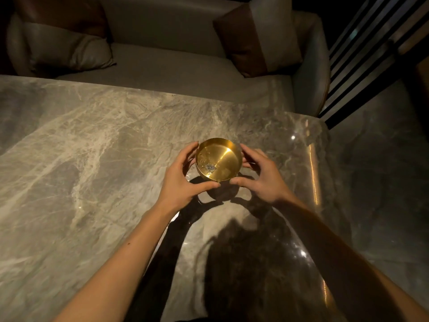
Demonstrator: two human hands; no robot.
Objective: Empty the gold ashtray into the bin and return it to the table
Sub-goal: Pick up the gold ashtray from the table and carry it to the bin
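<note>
Marble fills most of the view: a grey, veined surface (pixel 81 147) with a polished sheen, its right edge catching a strip of warm light. Beyond its far edge sits a pale sofa (pixel 174 63), with a grey cushion (pixel 67 52) slumped at the left end and a brown-and-grey cushion (pixel 257 36) propped at the right end. Dark slats (pixel 362 66) run diagonally at the upper right, and a glossy stone floor (pixel 380 182) lies beside the surface on that side.

Two bare forearms reach in from the near edge and throw a broad dark shadow across the marble beneath them. The left hand (pixel 183 177) cups the left side of the ashtray (pixel 218 159), fingers curled along the wall and thumb pointing inward under the near rim. The right hand (pixel 262 175) mirrors it on the right side, fingertips against the wall and thumb reaching toward the near rim. Both hands grasp the ashtray between them.

The ashtray is a round gold dish, toward the right part of the surface. It tilts slightly toward the viewer, with a dark shadow below its near edge; whether it touches the marble I cannot tell. Inside, a small heap of grey ash (pixel 210 168) lies near the front, with a few specks scattered to the left.
</note>
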